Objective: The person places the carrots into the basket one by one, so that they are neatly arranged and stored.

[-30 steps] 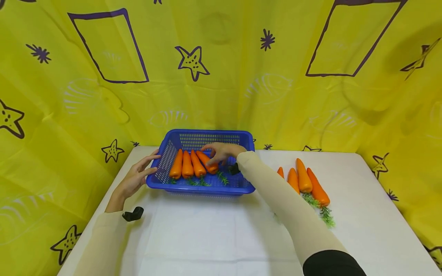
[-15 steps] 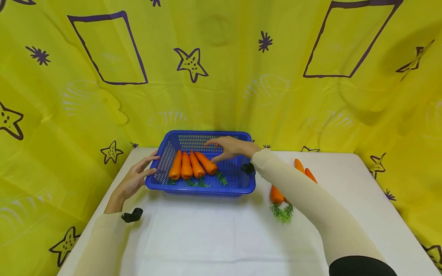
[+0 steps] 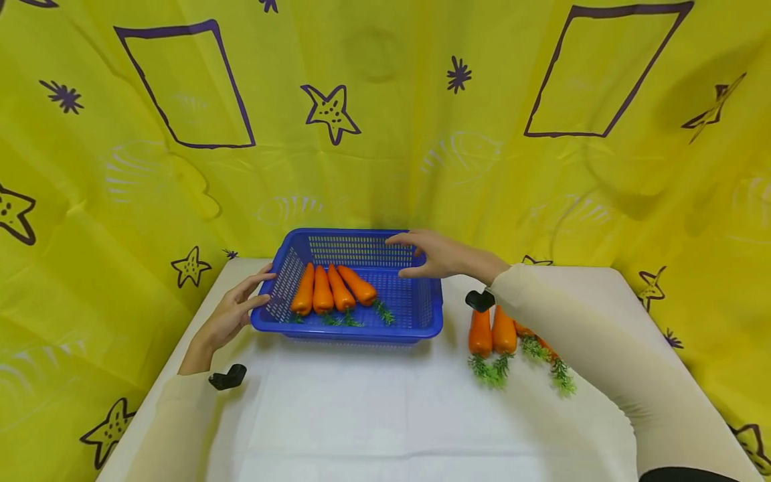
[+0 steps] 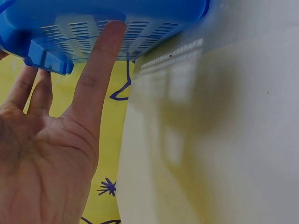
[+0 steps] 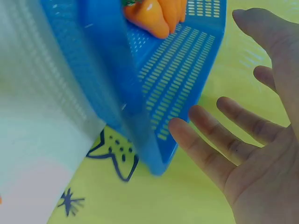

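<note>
The blue slotted plastic basket point(image 3: 361, 321) sat on the white desk point(image 3: 385, 415), toward its far left, holding four orange toy carrots point(image 3: 331, 291). The left hand point(image 3: 231, 311) rested with straight fingers against the basket's left wall. The right hand point(image 3: 440, 256), fingers spread and holding nothing, hovered over its far right corner. More orange carrots point(image 3: 494, 331) lay just right of the basket.
</note>
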Demonstrator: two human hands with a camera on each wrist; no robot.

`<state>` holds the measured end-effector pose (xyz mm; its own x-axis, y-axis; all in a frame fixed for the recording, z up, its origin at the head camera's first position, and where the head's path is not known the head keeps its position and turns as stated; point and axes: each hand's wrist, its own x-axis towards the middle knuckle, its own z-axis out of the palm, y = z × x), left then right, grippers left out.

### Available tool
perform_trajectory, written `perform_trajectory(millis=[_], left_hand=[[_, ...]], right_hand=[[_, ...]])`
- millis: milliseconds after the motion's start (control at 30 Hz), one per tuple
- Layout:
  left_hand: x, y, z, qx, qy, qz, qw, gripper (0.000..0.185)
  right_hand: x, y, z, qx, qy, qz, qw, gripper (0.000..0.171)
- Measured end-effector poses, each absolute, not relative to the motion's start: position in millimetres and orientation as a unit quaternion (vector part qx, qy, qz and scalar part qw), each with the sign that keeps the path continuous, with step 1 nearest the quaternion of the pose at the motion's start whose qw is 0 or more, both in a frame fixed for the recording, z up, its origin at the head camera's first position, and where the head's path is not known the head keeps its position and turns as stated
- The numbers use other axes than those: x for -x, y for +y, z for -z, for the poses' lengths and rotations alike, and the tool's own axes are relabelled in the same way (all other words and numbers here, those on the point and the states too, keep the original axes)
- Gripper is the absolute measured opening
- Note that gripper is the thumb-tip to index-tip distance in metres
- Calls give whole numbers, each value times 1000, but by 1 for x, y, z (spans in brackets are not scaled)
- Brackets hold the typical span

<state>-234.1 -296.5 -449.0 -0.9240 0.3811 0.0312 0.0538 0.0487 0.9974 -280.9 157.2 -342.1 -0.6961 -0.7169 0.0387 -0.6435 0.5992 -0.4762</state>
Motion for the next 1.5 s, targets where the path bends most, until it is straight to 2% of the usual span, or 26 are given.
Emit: perform_trajectory(millis=[667, 1033, 1500], left_hand=[[234, -296, 449, -152, 710, -676, 126, 51], [234, -296, 449, -151, 705, -681, 126, 50], [234, -298, 450, -159, 698, -687, 129, 50]], right_hand=[[226, 265, 339, 314, 913, 261, 26, 66], [189, 325, 355, 282, 920, 273, -6, 68], [166, 362, 376, 243, 925, 287, -47, 70]])
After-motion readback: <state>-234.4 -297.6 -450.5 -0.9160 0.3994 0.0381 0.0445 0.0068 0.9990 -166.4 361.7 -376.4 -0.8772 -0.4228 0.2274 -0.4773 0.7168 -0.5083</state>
